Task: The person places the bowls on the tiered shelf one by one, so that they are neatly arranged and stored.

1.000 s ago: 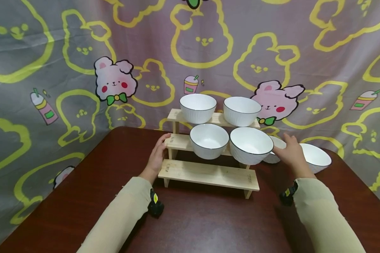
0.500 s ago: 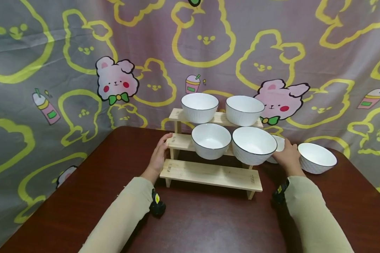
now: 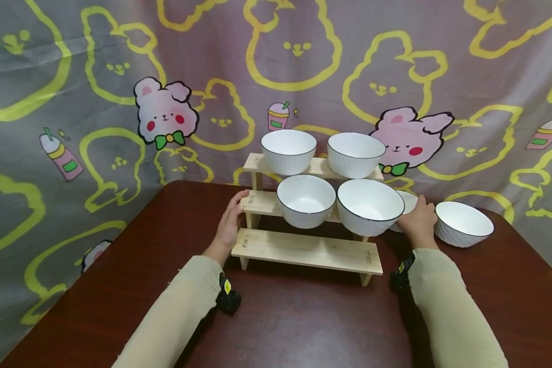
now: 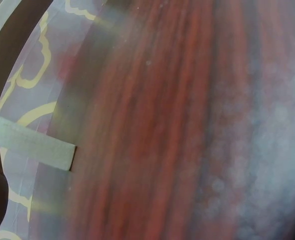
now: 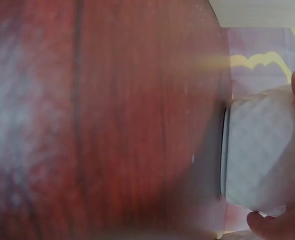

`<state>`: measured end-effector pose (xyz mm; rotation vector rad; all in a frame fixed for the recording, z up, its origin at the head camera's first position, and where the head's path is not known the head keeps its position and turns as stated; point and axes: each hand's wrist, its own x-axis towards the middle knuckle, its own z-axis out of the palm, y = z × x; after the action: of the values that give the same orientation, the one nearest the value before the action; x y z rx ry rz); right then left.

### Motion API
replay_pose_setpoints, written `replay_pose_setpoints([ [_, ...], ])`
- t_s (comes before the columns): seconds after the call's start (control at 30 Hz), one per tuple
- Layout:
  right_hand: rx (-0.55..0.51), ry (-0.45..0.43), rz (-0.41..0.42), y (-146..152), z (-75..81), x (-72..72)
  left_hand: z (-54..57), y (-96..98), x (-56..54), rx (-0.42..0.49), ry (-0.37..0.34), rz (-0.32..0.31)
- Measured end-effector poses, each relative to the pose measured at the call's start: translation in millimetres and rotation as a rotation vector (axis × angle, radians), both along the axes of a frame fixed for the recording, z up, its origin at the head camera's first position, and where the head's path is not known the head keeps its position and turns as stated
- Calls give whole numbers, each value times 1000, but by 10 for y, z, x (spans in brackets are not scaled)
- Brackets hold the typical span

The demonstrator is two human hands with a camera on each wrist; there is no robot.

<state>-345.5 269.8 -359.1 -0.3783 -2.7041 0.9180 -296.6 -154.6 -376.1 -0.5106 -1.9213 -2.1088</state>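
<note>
My left hand [image 3: 227, 225] grips the left end of the middle board of a three-tier wooden stand [image 3: 305, 250]. In the left wrist view, a board end [image 4: 32, 142] shows beside a dark sliver of the hand. Right of the stand, my right hand [image 3: 419, 223] holds a white bowl [image 3: 408, 200], which is partly hidden by the hand and another bowl. The right wrist view shows this bowl's quilted side [image 5: 260, 150] with thumb and fingers on opposite sides. Two dark-rimmed bowls stand on the top board; a smaller bowl [image 3: 305, 202] and a quilted bowl [image 3: 370, 207] occupy the middle one.
Another quilted white bowl [image 3: 463, 225] stands on the brown table [image 3: 299, 322] right of my right hand. The stand's lowest board [image 3: 303, 249] carries no bowl. A cartoon-print curtain [image 3: 211, 61] hangs close behind the table.
My right hand has moved left and inward from between the two right-hand bowls and now grips the one nearer the stand. The left hand stays at the stand's side.
</note>
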Motion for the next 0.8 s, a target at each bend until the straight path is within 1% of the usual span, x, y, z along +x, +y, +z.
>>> replay_pose_setpoints([
  [0.13,-31,14,-25,-37,21,7,10,-11,-2,4,4,0],
  [0.33,-51,29,-69,-65,-7,34,-3,-15,4,-5,7,-3],
  [0.43,-49,62,-85,-68,-13,54,3,-13,3,-2,8,-1],
  [0.53,-10,122,-88,-74,-8,76,11,-9,-3,-1,10,0],
  [0.6,23,162,-89,-79,12,89,13,-10,-7,-6,9,3],
  [0.67,46,179,-91,-84,46,96,8,-12,-8,-8,7,5],
  [0.8,36,145,-112,-77,165,106,1,-16,5,-10,-2,8],
])
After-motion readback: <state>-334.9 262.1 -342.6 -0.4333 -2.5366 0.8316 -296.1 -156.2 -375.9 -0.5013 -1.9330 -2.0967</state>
